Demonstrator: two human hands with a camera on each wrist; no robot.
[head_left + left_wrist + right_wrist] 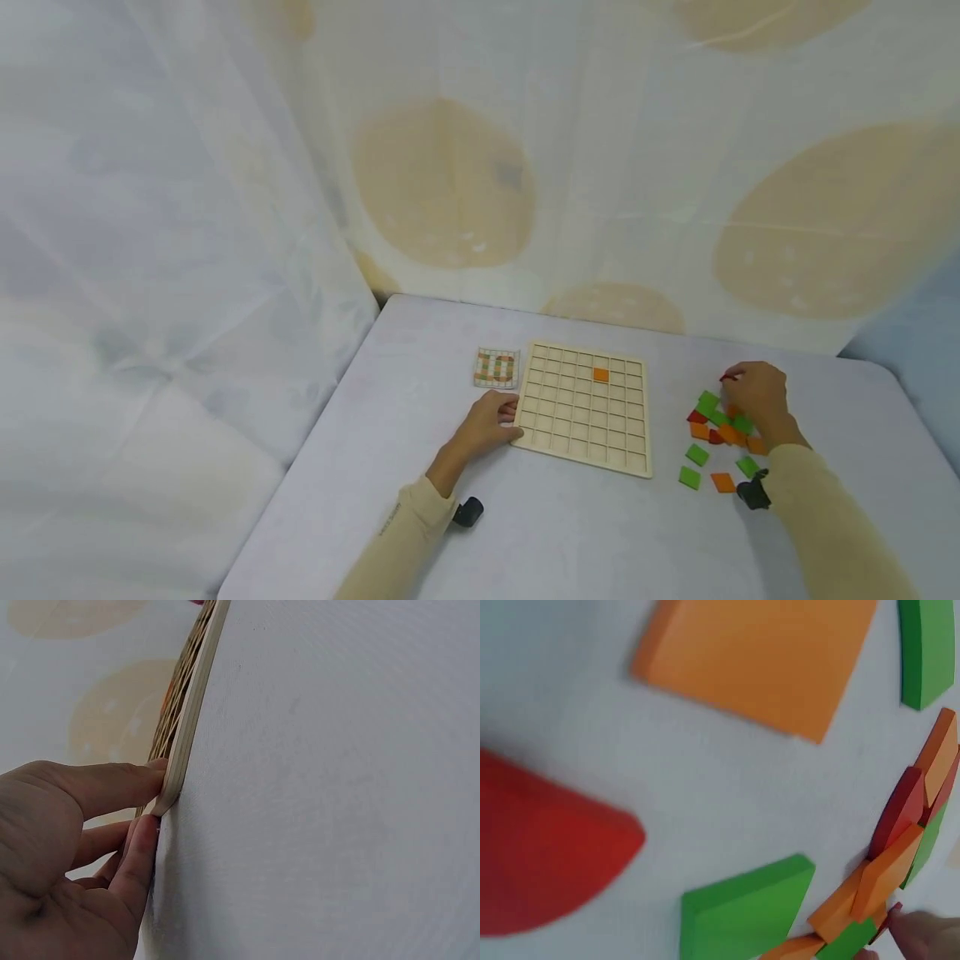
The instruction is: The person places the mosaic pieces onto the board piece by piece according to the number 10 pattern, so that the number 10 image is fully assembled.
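Left hand (491, 423) steadying the near-left corner of the wooden grid board (584, 406), thumb and fingers pinching its edge. Right hand (756, 394) over the heap of loose tiles (717, 437) well to the right of the board, fingertips closed on a small red tile (727, 377) lifted just off the heap. Only one orange tile (601, 375) seated in the grid, upper middle; every other cell bare, so barely begun by the look of it. Pattern card (497, 367) lying just left of the board on the table (570, 533). Left wrist view giving the pinch on the board's rim (182, 761) close up, unseen from the head. Right wrist view giving tile thickness, orange (761, 656), green (742, 907), red, with a fingertip (922, 934) at the corner, grip itself out of shot there
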